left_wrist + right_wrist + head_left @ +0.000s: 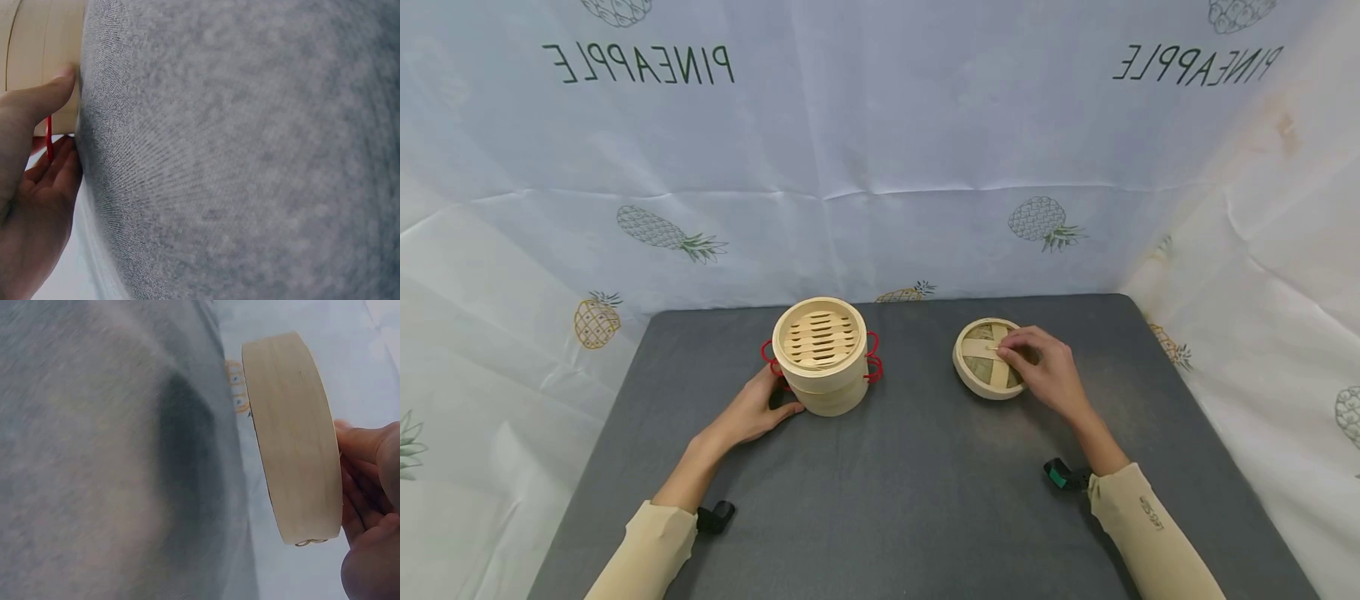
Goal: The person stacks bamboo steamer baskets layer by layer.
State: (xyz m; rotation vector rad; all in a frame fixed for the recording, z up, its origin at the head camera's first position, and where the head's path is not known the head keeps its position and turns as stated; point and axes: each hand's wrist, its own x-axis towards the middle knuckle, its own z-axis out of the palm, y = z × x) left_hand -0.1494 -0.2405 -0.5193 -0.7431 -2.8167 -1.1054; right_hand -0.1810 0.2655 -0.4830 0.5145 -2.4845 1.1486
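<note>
A bamboo steamer (826,367) with stacked tiers and red cord loops on its sides stands upright at the back, left of the middle. My left hand (756,407) grips it low on its left side; in the left wrist view the thumb (53,94) lies on the wooden wall, and the other fingers are partly hidden past a red loop (49,140). To the right, my right hand (1047,367) pinches the small handle on top of the steamer lid (977,379). The right wrist view shows the lid (290,437) raised off the table, its shadow below it.
A dark grey cloth covers the table (880,500), whose back edge lies just behind the steamer. White curtains (880,150) printed with pineapples hang behind and at both sides. Black wrist devices (715,518) are worn on both wrists.
</note>
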